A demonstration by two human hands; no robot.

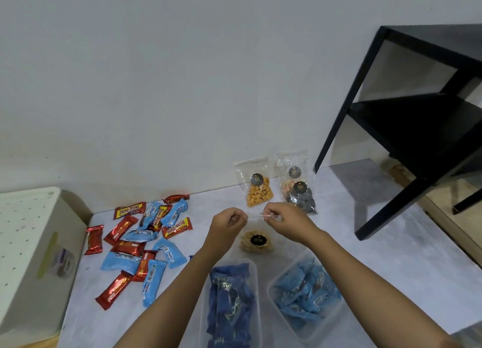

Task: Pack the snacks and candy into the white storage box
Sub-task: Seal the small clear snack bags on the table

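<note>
A white storage box (pixel 31 295) stands at the far left, against the left edge of the pale marbled tabletop (pixel 352 243). Its perforated lid (pixel 23 217) is on, and no snacks are in it yet.

Just right of the box, a loose pile of red and light-blue candy bars (pixel 140 243) is spread over the tabletop, with many of them overlapping.

At the centre, two bare forearms reach in from the near edge. The left hand (pixel 228 223) has its fingers curled and pinches the left end of the top of a small clear bag (pixel 257 242). The right hand (pixel 284 221) pinches the right end in the same way. The bag holds pale snack pieces and has a round black label.

Nearer than the hands are two clear tubs. The left tub (pixel 234 262) holds dark-blue packets and the right tub (pixel 307 334) holds light-blue packets.

Beyond the hands, against the wall, an orange snack bag (pixel 259 191) stands upright. Just to its right stands a bag of black-and-white swirl pieces (pixel 301 196).

A black shelf unit (pixel 417 128) fills the far right.
</note>
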